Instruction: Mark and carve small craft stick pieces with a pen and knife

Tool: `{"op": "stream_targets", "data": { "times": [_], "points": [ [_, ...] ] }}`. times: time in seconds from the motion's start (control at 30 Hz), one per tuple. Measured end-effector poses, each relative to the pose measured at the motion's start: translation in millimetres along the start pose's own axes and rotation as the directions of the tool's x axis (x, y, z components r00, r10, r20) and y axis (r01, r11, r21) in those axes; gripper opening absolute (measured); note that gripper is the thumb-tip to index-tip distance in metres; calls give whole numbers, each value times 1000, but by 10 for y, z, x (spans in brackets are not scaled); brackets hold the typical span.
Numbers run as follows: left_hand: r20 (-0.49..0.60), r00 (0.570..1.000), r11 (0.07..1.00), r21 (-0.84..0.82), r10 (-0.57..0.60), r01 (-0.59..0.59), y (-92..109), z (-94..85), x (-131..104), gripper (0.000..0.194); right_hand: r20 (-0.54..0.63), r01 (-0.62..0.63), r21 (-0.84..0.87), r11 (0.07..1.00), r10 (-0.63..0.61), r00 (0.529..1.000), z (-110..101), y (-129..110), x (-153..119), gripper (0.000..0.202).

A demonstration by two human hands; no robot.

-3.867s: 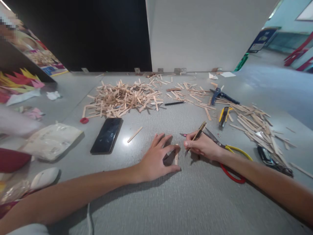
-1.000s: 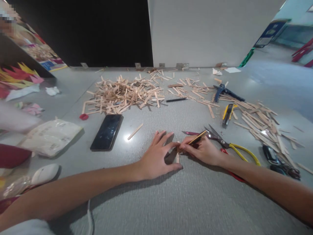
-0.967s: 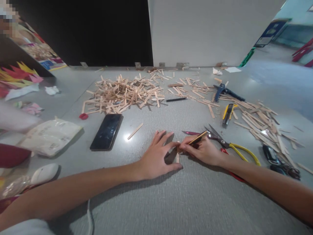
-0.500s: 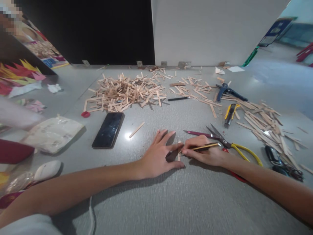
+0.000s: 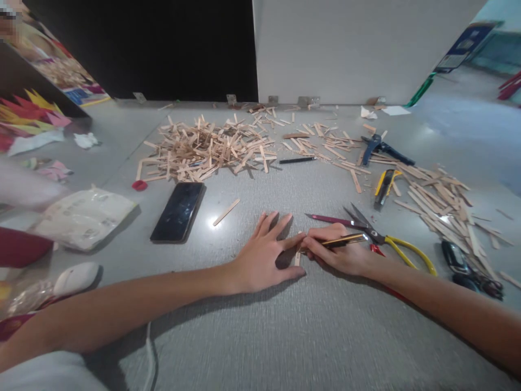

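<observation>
My left hand [image 5: 264,254] lies flat on the grey table [image 5: 285,336], thumb and forefinger pinning a short wooden stick [image 5: 297,257] that stands end-on to me. My right hand [image 5: 341,253] is shut on a yellow-and-black craft knife [image 5: 344,239], held nearly level, its tip at the stick's far end. Scissors [image 5: 378,239] with yellow and red handles lie just behind my right hand.
A big heap of wooden sticks [image 5: 205,147] lies at the back, more sticks [image 5: 437,201] at the right. A phone [image 5: 179,210], a loose stick [image 5: 226,211], a black pen [image 5: 297,160], a yellow cutter [image 5: 385,184], blue pliers [image 5: 380,147], a plastic bag [image 5: 83,217] and a mouse [image 5: 75,278] lie around.
My right hand has tilted the knife from steep to nearly level and slid left until it meets my left fingers at the stick's far end. My left hand stays put.
</observation>
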State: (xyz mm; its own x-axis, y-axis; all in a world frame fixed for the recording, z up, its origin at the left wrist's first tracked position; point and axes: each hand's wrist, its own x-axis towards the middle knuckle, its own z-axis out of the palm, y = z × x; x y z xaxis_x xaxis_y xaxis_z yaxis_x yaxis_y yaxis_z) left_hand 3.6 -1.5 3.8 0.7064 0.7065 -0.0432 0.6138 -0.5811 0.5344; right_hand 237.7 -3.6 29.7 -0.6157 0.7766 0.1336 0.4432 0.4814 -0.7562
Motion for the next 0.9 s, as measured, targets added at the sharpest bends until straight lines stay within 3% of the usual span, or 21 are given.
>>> {"op": "stream_targets", "data": {
  "times": [0.5, 0.7, 0.9],
  "points": [
    [28, 999, 999, 42, 33, -34, 18, -3, -7, 85, 14, 90, -97, 991, -89, 996, 27, 46, -14, 49],
    [11, 998, 996, 58, 66, -66, -2, 34, -11, 83, 31, 34, -29, 999, -33, 999, 1, 22, -11, 42],
    [65, 997, 996, 86, 28, -33, 45, 2, 2, 84, 14, 3, -22, 1000, -3, 1000, -6, 39, -10, 41]
  ]
}}
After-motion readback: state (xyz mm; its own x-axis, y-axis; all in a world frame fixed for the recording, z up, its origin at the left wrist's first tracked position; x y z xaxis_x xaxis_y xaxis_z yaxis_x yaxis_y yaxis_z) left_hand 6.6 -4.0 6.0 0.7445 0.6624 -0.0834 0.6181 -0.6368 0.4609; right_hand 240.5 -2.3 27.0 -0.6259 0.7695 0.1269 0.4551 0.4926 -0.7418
